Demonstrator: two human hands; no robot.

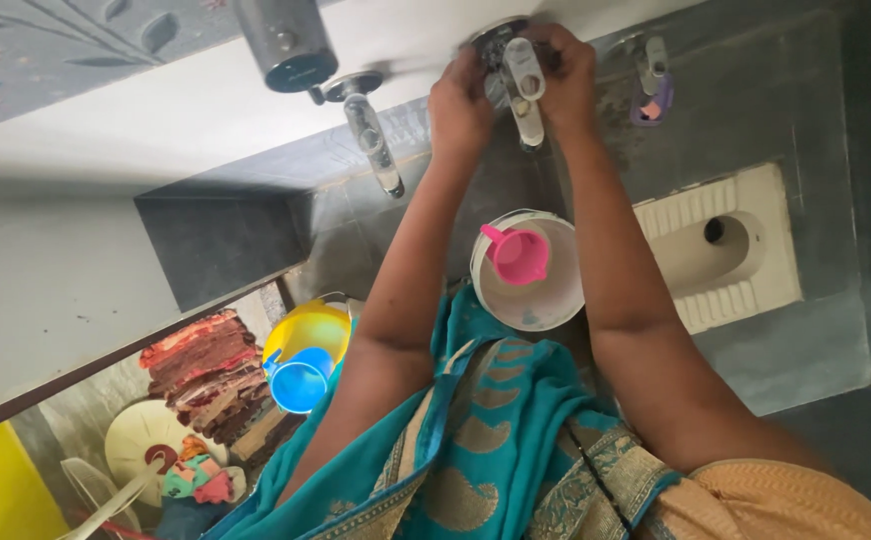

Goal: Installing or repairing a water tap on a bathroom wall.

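Both my hands reach up to a chrome wall tap [523,82] on the white wall. My left hand [459,105] is closed on the left side of the tap's body. My right hand [568,75] grips its right side near the wall flange. Straight below the spout stands a white bucket [546,305] holding a pink mug [518,254]. A teal and gold cloth drapes over my arms and front.
A second chrome tap [371,130] and a grey cylindrical heater [286,40] hang to the left. A third small tap [651,80] sits right, above a white floor-level toilet pan [726,250]. A yellow bucket [306,325], a blue mug [301,380] and folded cloths [211,385] lie lower left.
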